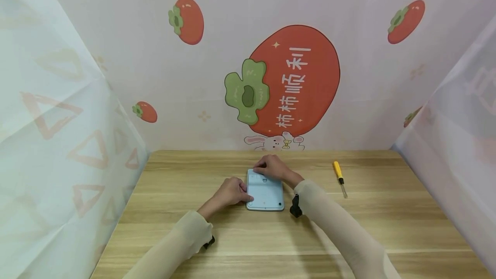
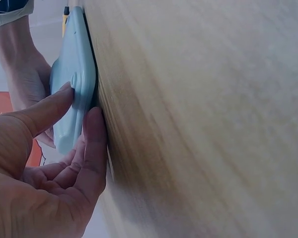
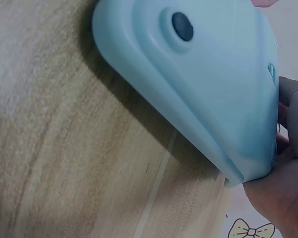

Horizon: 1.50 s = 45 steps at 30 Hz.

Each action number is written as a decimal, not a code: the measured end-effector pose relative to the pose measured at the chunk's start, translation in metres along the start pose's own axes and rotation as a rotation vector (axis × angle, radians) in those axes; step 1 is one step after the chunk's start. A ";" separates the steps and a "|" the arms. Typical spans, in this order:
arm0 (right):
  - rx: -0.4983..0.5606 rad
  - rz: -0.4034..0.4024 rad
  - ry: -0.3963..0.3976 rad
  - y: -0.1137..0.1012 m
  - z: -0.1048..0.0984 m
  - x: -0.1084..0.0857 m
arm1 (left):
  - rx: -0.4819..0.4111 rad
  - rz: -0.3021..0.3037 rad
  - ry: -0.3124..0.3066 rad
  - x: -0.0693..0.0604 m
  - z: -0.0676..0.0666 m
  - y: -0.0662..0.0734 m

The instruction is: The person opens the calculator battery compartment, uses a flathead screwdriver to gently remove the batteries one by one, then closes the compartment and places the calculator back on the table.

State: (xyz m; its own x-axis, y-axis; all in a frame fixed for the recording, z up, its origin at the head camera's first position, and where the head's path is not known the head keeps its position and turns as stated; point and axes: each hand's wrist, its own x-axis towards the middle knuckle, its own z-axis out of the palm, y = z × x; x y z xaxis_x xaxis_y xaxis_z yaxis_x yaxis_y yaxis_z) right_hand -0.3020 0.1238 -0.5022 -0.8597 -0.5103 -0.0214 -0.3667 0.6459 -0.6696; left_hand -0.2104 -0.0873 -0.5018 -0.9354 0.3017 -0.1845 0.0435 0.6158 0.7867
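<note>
A light blue calculator lies back side up on the wooden table, with dark round feet and a small latch near its far end. My left hand pinches its near left corner, thumb on the back and fingers at the side edge, as the left wrist view shows. Over the far end bends my right hand, its fingers curled at the far edge. In the right wrist view, a black foot shows on the calculator's back, while part of the right hand's fingers is hidden behind the far end.
To the right on the table lies a screwdriver with a yellow handle, its metal tip pointing toward me. A white backdrop printed with persimmons rises behind the table, and white sheets hang at both sides.
</note>
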 end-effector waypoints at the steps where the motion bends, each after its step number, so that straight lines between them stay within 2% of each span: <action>1: 0.000 -0.002 0.001 0.000 0.000 0.000 | 0.001 0.001 -0.001 0.000 0.000 0.000; 25: -0.037 0.012 0.016 0.000 0.006 -0.003 | 0.037 0.012 -0.018 -0.001 -0.002 0.001; 31: -0.048 -0.007 0.013 -0.002 0.003 -0.006 | 0.090 0.012 -0.015 -0.002 -0.003 0.004; 36: -0.051 -0.029 0.011 -0.001 0.000 -0.009 | 0.144 0.012 0.008 -0.003 -0.005 0.006; 42: -0.086 -0.067 0.011 0.000 -0.005 -0.014 | 0.210 0.042 0.067 -0.003 -0.008 0.008; 45: -0.102 -0.072 0.009 0.001 -0.007 -0.016 | 0.233 0.037 0.084 -0.002 -0.008 0.010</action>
State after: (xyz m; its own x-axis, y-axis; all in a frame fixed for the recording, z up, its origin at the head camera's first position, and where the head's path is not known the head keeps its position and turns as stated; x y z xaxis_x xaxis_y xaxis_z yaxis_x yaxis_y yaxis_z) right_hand -0.2910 0.1362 -0.4976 -0.8327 -0.5529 0.0308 -0.4617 0.6624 -0.5900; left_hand -0.2107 -0.0881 -0.4889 -0.9572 0.2715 -0.1003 0.1491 0.7596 0.6331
